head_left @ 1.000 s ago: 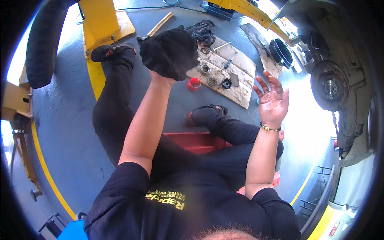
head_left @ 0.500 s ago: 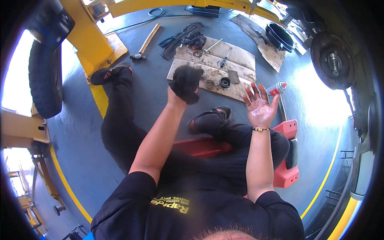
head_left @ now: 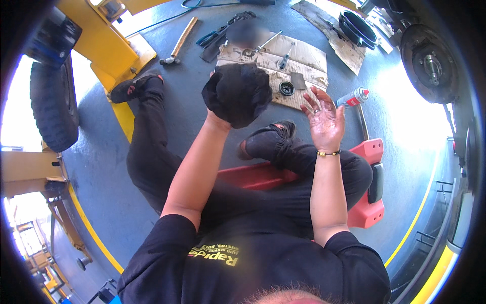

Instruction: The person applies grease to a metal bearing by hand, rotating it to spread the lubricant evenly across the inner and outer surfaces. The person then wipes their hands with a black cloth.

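My left hand (head_left: pixel 217 120) is closed on a black cloth (head_left: pixel 238 93), which hangs bunched over it and hides most of the fingers. To the right, my right hand (head_left: pixel 326 121) is held palm up with its fingers apart and slightly bent. It holds nothing, and a wet or greasy sheen covers the palm. Just past its fingers stands a spray can (head_left: pixel 353 96) with a red top. A small round black part (head_left: pixel 286 88) sits on the stained cardboard (head_left: pixel 311 58) between and beyond my hands. The cloth covers part of that cardboard.
On the cardboard lies a screwdriver (head_left: pixel 286 57). A hammer (head_left: pixel 181 43) rests on the floor at the far left, near a yellow lift post (head_left: pixel 104 50). A black pan (head_left: pixel 357 29) is at the far right, beside a wheel hub (head_left: pixel 430 68). Under me is a red seat (head_left: pixel 367 213).
The black cloth has opened out wider over my left hand and now hides the rings seen on the cardboard. My right hand's fingers have bent and turned slightly inward.
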`<state>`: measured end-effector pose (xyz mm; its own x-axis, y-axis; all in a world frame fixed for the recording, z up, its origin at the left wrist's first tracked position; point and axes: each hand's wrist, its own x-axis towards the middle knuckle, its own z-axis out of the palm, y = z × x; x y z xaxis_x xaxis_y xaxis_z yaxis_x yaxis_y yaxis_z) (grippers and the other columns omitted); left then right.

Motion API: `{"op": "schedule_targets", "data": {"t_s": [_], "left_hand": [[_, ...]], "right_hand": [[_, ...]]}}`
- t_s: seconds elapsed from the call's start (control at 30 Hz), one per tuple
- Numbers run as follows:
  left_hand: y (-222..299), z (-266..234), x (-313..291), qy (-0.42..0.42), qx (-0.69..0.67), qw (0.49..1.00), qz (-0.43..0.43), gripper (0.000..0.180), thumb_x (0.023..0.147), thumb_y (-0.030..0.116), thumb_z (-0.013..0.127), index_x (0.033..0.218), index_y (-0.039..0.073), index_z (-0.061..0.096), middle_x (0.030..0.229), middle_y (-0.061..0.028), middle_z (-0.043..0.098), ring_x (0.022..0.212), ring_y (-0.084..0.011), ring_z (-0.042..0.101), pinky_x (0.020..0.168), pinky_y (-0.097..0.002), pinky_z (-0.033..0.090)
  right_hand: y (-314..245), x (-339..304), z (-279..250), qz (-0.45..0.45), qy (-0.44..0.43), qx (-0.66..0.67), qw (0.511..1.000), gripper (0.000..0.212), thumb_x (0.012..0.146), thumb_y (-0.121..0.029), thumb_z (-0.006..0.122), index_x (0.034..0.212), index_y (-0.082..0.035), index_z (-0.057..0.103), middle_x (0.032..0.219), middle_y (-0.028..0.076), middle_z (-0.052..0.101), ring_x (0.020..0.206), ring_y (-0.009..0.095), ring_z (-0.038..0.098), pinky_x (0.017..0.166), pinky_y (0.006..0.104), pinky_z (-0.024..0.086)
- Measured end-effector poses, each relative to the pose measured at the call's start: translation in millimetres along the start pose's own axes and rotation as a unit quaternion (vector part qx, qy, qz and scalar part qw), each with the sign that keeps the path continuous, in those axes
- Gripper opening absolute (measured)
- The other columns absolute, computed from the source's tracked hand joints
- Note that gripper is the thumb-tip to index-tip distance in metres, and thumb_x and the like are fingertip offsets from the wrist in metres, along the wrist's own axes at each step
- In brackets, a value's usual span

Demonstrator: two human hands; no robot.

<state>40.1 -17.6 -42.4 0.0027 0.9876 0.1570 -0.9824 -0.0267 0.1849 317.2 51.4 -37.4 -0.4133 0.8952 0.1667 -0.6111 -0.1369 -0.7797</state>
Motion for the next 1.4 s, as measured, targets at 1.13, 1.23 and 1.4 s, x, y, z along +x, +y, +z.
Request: {"op": "schedule_targets", "data": {"t_s": [1.13, 1.23, 1.4], "left_hand": [[2, 32, -11, 0.052, 0.089, 0.991, 0.088, 0.096, 0.093, 0.085, 0.034, 0.14, 0.004, 0.055, 0.136, -0.0167, 0.062, 0.125, -0.0307, 0.06, 0.111, -0.0467, 0.044], [-15, 41, -7, 0.09, 0.173, 0.975, 0.106, 0.099, 0.092, 0.086, 0.034, 0.145, 0.005, 0.051, 0.145, -0.0163, 0.055, 0.134, -0.0283, 0.052, 0.117, -0.0452, 0.036], [1, 49, -6, -0.03, 0.04, 0.995, 0.09, 0.107, 0.09, 0.089, 0.027, 0.16, 0.009, 0.028, 0.161, -0.0165, 0.034, 0.148, -0.035, 0.032, 0.125, -0.0463, 0.019]], "right_hand": [[75, 44, 151, -0.207, -0.091, -0.618, 0.753, 0.035, 0.088, -0.028, 0.077, 0.12, -0.014, 0.072, 0.121, 0.015, 0.066, 0.112, 0.037, 0.065, 0.093, 0.0437, 0.054], [72, 65, 148, -0.166, -0.026, -0.622, 0.764, 0.031, 0.089, -0.023, 0.076, 0.117, -0.009, 0.071, 0.116, 0.017, 0.068, 0.108, 0.037, 0.067, 0.09, 0.0425, 0.055], [39, 122, 107, -0.075, 0.033, -0.428, 0.9, 0.026, 0.097, -0.013, 0.071, 0.117, 0.003, 0.068, 0.103, 0.012, 0.074, 0.09, 0.018, 0.07, 0.081, 0.0327, 0.056]]}}
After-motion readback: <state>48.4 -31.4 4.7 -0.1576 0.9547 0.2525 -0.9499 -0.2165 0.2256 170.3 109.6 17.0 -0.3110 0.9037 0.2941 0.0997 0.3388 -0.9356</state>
